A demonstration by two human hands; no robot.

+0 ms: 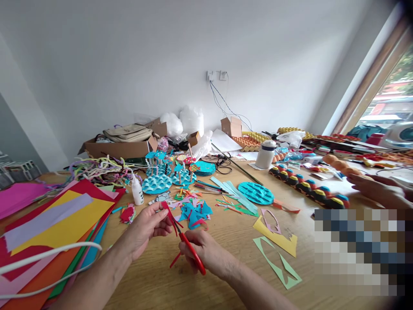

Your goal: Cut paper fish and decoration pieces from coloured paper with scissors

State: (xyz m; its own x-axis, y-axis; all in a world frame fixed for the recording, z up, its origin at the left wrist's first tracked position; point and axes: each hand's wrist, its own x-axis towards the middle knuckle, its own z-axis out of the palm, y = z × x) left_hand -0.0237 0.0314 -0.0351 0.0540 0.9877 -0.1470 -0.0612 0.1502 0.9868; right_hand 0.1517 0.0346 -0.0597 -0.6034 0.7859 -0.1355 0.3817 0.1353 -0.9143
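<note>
Between finger and thumb, my left hand [150,224] pinches a small piece of red paper [167,212]. My right hand [204,249] is wrapped round the red handles of a pair of scissors [193,254]. Their blades meet the red paper just right of my left fingertips; how far apart the blades are is hard to make out. A thin red strip [175,260] is below the scissors, close to my right fingers. Blue paper scraps [195,214] lie just beyond my hands. A red paper cutout [128,213] lies left of my left hand.
Coloured paper sheets [61,219] are piled at left, crossed by a white cable [64,249]. A glue bottle [137,190] stands behind my left hand. Green [280,262] and yellow paper offcuts [280,240] lie at right. Another person's hand [377,189] holds orange egg-carton pieces at far right.
</note>
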